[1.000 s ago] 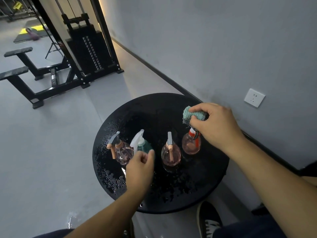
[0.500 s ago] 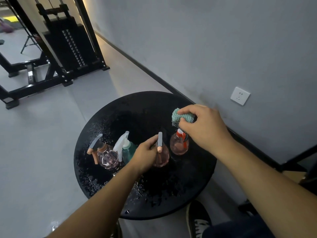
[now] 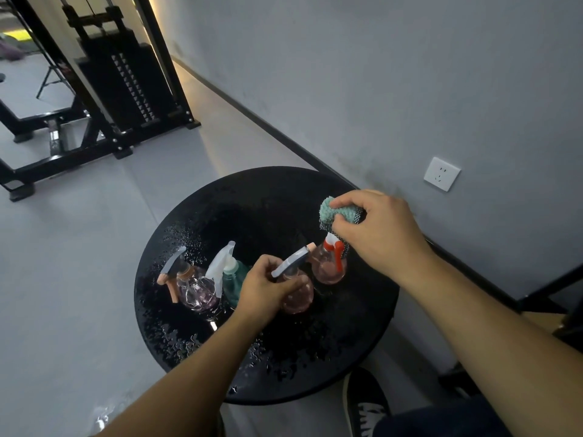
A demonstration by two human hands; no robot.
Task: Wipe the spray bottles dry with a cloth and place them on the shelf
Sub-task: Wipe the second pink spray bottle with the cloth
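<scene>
Change: since half a second ago the left hand [image 3: 266,287] has closed around the pink bottle [image 3: 296,293], now tilted with its grey spray head [image 3: 290,259] pointing up and to the right.
Left grip: fingers curled round that bottle's neck and shoulder, its base low over the wet table [image 3: 331,367]; whether it touches cannot be told.
Right grip: the right hand [image 3: 383,233] pinches a bunched teal cloth [image 3: 339,212] above the red-triggered bottle [image 3: 331,264].
Bottles: the red-triggered one stands upright just right of the held one; a teal bottle [image 3: 235,280] and a clear bottle [image 3: 197,290] stand to the left.
Table: round, black, beaded with water drops.
Surroundings: grey wall with a white socket [image 3: 441,174]; a weight machine [image 3: 123,80] beyond.
</scene>
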